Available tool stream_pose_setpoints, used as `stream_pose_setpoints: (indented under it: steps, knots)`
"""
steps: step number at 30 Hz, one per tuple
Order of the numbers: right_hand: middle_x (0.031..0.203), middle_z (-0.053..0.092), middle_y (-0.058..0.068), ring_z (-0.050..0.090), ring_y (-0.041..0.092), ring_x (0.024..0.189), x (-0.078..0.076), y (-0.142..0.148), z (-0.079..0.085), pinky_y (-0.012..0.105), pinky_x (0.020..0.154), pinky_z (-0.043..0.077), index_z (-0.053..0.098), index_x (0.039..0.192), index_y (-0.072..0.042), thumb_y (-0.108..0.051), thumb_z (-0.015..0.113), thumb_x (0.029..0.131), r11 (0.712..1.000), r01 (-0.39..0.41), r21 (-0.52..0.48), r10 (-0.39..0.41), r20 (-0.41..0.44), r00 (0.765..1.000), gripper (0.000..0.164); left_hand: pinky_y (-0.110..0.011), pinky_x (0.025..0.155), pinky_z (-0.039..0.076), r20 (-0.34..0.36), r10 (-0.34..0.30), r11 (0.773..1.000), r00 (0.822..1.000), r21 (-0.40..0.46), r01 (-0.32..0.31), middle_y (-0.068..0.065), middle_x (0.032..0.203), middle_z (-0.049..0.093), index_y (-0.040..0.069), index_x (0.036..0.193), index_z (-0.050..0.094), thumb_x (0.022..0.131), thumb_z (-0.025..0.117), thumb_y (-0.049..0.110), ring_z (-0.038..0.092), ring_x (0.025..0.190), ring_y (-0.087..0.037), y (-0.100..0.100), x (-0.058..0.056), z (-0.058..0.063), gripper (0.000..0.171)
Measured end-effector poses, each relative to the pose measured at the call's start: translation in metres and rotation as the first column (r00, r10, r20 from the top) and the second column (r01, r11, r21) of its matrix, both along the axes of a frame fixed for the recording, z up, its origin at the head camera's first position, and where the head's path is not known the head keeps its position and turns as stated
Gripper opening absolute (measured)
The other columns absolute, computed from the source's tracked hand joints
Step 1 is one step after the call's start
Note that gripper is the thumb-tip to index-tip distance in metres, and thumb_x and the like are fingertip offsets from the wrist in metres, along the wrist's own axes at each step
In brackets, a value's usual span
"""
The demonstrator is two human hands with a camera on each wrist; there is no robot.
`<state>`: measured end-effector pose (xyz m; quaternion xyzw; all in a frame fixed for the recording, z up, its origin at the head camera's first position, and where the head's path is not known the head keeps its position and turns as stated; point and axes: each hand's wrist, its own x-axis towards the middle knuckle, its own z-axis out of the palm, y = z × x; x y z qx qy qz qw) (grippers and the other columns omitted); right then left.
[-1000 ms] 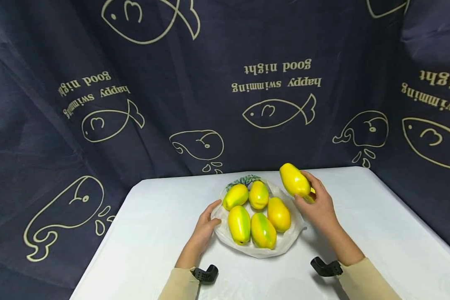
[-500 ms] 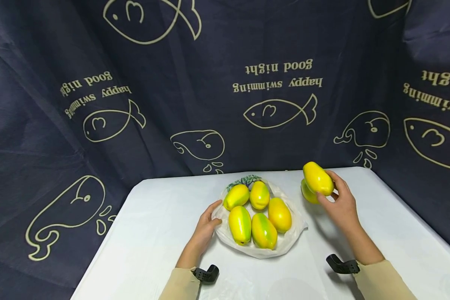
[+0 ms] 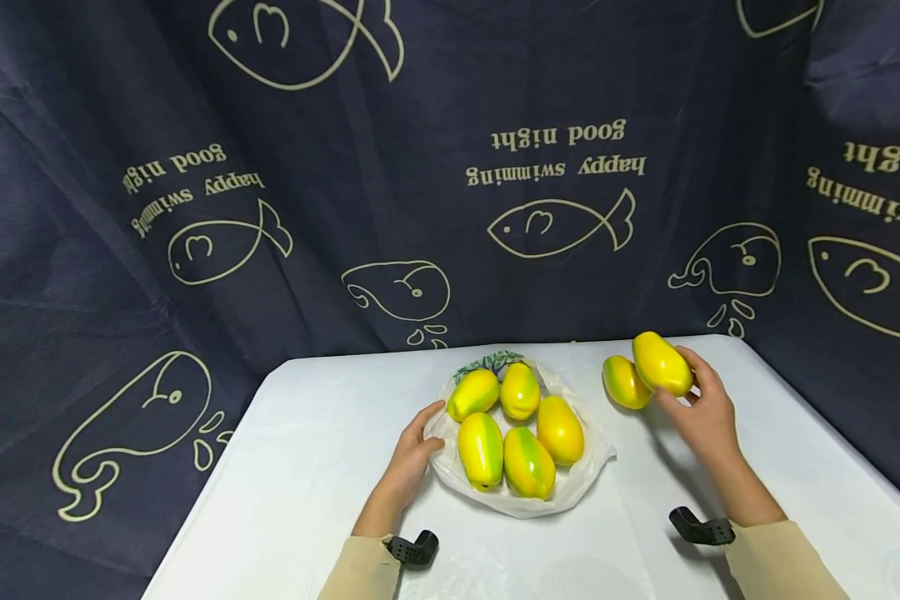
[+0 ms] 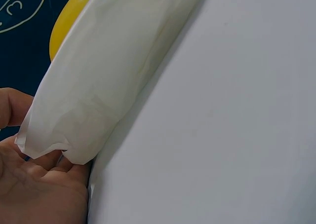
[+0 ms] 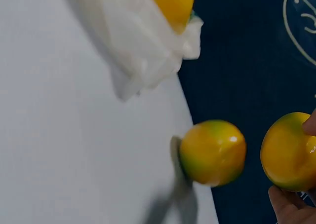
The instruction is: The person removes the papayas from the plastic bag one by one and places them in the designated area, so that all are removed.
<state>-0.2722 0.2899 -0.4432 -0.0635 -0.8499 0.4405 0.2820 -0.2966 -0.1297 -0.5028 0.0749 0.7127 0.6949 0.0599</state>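
Note:
In the head view, my right hand holds a glossy yellow mango raised at the right side of the table. Another yellow-green mango lies on the table just left of it, and shows apart from the held one in the right wrist view. A white plastic bag, its rim spread wide, sits mid-table with several mangoes inside. At the bag's left edge, my left hand grips the rim; the left wrist view has the bag's edge between thumb and fingers.
A white-covered table spreads beneath everything. Dark blue cloth with fish and whale drawings hangs behind it and along the sides. A black camera band sits on my right wrist, another band on my left.
My right hand has carried the held mango rightward, away from the bag, lowering it slightly. The other loose mango has come into fuller view. My left hand keeps its place at the bag.

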Motion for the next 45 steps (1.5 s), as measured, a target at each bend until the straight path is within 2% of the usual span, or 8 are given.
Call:
stream_pose_setpoints:
  steps: [4, 7, 10, 14, 17, 22, 26, 45]
  knots:
    - [0.148, 0.047, 0.018, 0.049, 0.030, 0.121, -0.002, 0.008, -0.005, -0.002, 0.081, 0.036, 0.041, 0.152, -0.016, -0.013, 0.066, 0.087, 1.000, 0.010, -0.027, -0.009, 0.029, 1.000, 0.070, -0.053, 0.127, 0.009, 0.001, -0.002, 1.000, 1.000, -0.003, 0.002, -0.009, 0.166, 0.025, 0.014, 0.151, 0.042, 0.085, 0.050, -0.003, 0.013, 0.157, -0.031, 0.000, 0.000, 0.000, 0.068]
    - [0.147, 0.047, 0.017, 0.050, 0.013, 0.117, -0.004, 0.014, -0.010, -0.003, 0.081, 0.036, 0.041, 0.152, -0.016, -0.012, 0.065, 0.087, 0.998, 0.032, -0.057, -0.030, 0.044, 0.999, 0.070, -0.053, 0.127, 0.010, 0.004, -0.005, 1.000, 1.000, 0.000, 0.005, -0.009, 0.166, 0.025, 0.014, 0.151, 0.042, 0.085, 0.050, -0.003, 0.013, 0.157, -0.031, 0.000, -0.001, 0.001, 0.068]
    - [0.147, 0.047, 0.016, 0.050, 0.014, 0.117, -0.006, 0.019, -0.015, -0.004, 0.080, 0.034, 0.040, 0.152, -0.017, -0.013, 0.065, 0.087, 0.996, 0.054, -0.067, -0.050, 0.064, 0.997, 0.070, -0.053, 0.127, 0.009, 0.000, -0.007, 1.000, 1.000, 0.004, 0.007, -0.008, 0.166, 0.025, 0.014, 0.151, 0.042, 0.085, 0.050, -0.003, 0.013, 0.157, -0.031, 0.000, -0.001, 0.001, 0.069]
    - [0.149, 0.045, 0.020, 0.048, 0.039, 0.126, -0.007, 0.026, -0.020, -0.002, 0.080, 0.034, 0.037, 0.154, -0.014, -0.014, 0.063, 0.089, 0.997, 0.053, -0.063, -0.047, 0.093, 0.995, 0.070, -0.053, 0.127, 0.009, -0.001, -0.003, 1.000, 1.000, 0.001, 0.003, -0.008, 0.166, 0.026, 0.014, 0.151, 0.043, 0.085, 0.050, -0.003, 0.013, 0.157, -0.031, 0.000, -0.001, 0.000, 0.068]
    - [0.150, 0.044, 0.023, 0.048, 0.042, 0.128, -0.008, 0.029, -0.023, 0.002, 0.081, 0.035, 0.036, 0.154, -0.012, -0.014, 0.062, 0.090, 0.997, 0.056, -0.044, -0.050, 0.120, 0.991, 0.069, -0.054, 0.127, 0.008, 0.002, 0.005, 1.000, 1.000, -0.007, -0.005, -0.008, 0.166, 0.026, 0.014, 0.151, 0.043, 0.085, 0.049, -0.003, 0.012, 0.157, -0.031, 0.000, 0.000, -0.001, 0.068]
    - [0.153, 0.040, 0.026, 0.045, 0.045, 0.131, -0.013, 0.032, -0.030, 0.035, 0.100, 0.047, 0.032, 0.155, -0.009, -0.015, 0.060, 0.091, 0.997, 0.066, -0.031, -0.059, 0.187, 0.981, 0.070, -0.054, 0.127, 0.007, 0.005, 0.005, 1.000, 1.000, -0.011, -0.005, -0.008, 0.166, 0.025, 0.015, 0.151, 0.043, 0.086, 0.049, -0.003, 0.011, 0.157, -0.031, 0.000, 0.001, 0.000, 0.068]
    - [0.156, 0.035, 0.028, 0.041, 0.048, 0.135, -0.016, 0.031, -0.034, 0.060, 0.108, 0.040, 0.028, 0.157, -0.009, -0.015, 0.059, 0.092, 0.996, 0.069, -0.065, -0.052, 0.231, 0.972, 0.073, -0.055, 0.127, 0.007, -0.001, 0.000, 1.000, 1.000, -0.008, 0.000, -0.008, 0.166, 0.025, 0.015, 0.151, 0.043, 0.086, 0.050, -0.003, 0.011, 0.157, -0.031, -0.001, 0.001, 0.001, 0.068]
    - [0.159, 0.025, 0.032, 0.032, 0.053, 0.140, -0.021, 0.038, -0.046, 0.067, 0.113, 0.032, 0.018, 0.159, -0.008, -0.016, 0.055, 0.095, 0.997, 0.021, -0.080, 0.006, 0.329, 0.944, 0.075, -0.053, 0.128, 0.009, -0.012, -0.008, 1.000, 1.000, -0.005, 0.008, -0.009, 0.166, 0.026, 0.012, 0.151, 0.042, 0.084, 0.049, -0.005, 0.013, 0.157, -0.031, 0.000, 0.000, 0.001, 0.070]
